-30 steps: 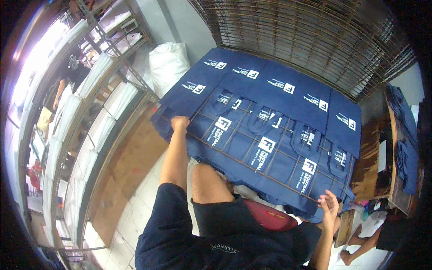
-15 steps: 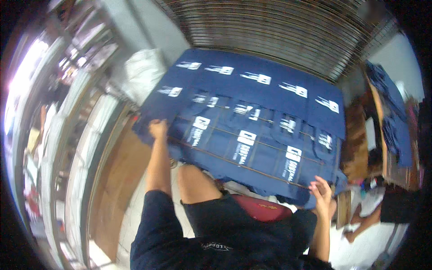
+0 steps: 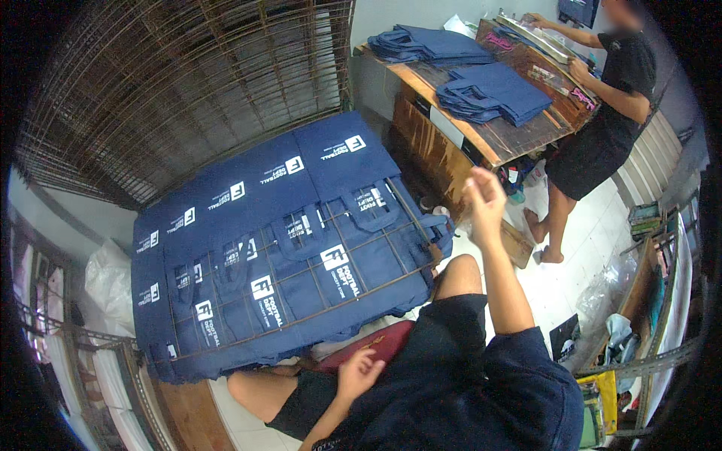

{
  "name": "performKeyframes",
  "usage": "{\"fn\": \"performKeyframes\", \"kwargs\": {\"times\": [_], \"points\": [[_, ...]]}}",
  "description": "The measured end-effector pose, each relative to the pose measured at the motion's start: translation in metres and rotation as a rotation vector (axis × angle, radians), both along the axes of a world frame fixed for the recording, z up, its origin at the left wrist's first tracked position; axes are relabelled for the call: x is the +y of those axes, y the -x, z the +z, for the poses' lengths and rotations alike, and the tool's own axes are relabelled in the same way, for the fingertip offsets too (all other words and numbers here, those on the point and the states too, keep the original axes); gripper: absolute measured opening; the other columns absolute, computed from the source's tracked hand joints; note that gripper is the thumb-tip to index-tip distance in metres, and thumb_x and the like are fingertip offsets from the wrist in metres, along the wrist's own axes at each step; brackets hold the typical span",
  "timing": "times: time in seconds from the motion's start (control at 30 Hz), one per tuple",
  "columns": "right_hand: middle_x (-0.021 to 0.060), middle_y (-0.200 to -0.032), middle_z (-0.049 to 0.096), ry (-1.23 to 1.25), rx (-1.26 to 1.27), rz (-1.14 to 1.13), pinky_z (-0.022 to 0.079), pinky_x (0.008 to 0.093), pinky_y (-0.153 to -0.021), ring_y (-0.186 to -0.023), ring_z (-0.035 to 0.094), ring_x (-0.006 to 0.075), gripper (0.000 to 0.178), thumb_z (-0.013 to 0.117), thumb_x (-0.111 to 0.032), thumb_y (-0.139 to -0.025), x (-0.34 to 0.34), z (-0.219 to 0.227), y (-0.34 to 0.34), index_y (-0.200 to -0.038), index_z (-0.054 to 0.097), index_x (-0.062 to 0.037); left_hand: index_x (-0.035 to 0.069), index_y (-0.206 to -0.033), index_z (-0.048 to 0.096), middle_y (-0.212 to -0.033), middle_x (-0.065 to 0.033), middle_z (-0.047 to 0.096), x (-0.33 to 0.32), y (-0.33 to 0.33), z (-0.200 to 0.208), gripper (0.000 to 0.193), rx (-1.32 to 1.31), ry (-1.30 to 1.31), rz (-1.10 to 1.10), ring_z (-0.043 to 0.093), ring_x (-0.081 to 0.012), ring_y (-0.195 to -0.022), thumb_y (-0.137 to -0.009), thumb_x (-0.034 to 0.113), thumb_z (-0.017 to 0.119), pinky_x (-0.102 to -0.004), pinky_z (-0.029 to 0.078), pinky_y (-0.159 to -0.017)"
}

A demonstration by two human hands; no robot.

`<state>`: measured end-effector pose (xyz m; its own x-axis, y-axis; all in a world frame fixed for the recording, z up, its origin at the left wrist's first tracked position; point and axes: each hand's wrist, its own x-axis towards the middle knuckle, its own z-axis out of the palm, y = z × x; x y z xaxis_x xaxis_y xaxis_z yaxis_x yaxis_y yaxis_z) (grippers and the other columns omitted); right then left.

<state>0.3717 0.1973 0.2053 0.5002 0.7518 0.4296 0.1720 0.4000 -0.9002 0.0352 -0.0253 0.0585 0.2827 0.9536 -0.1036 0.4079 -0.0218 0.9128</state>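
In front of me, navy blue cloth bags [image 3: 226, 225] with white prints and loop handles lie flat in rows. A thin wire rack [image 3: 301, 319] shows between and under the nearer row. My left hand [image 3: 359, 373] hovers over my lap beside a maroon seat [image 3: 383, 346], its fingers loosely spread and nothing visible in them. Raised past the rack's right corner is my right hand [image 3: 485, 203], fingers apart and slightly bent, holding nothing that I can see. Neither hand touches the bags.
Many wire racks [image 3: 226, 90] stand tilted up behind the bags. At the right, a worn wooden table [image 3: 519, 139] bears navy bag stacks [image 3: 492, 94]; a co-worker [image 3: 613, 75] stands there with both hands on a board. A white sack [image 3: 109, 278] sits at the left.
My view has swung right, bringing in the wooden table and the co-worker. My left hand has left the rack's left edge for my lap; my right hand has risen beyond the right corner.
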Motion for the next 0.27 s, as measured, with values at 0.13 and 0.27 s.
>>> {"fn": "performKeyframes", "kwargs": {"times": [0.13, 0.27], "points": [[0.0124, -0.113, 0.057, 0.025, -0.698, -0.525, 0.039, 0.0386, -0.093, -0.113, 0.049, 0.0279, 0.039, 0.068, -0.025, -0.078, 0.021, 0.030, -0.049, -0.112, 0.058, -0.0075, 0.006, -0.107, 0.058, -0.068, -0.0046, 0.059, 0.002, 0.003, -0.038, 0.043, 0.058, 0.263, -0.198, 0.056, -0.0134, -0.061, -0.081, 0.037, 0.069, -0.0300, 0.045, -0.056], [0.0157, -0.133, 0.045, 0.108, -1.119, -0.505, 0.028, 0.0474, -0.105, -0.128, 0.035, 0.0317, 0.056, 0.069, -0.037, -0.076, 0.039, -0.009, -0.089, -0.124, 0.053, -0.0132, 0.006, -0.115, 0.054, -0.071, -0.0067, 0.060, 0.011, 0.011, -0.060, 0.052, 0.120, 0.361, -0.107, 0.058, -0.0166, -0.067, -0.080, 0.041, 0.070, -0.0317, 0.046, -0.062]]}}
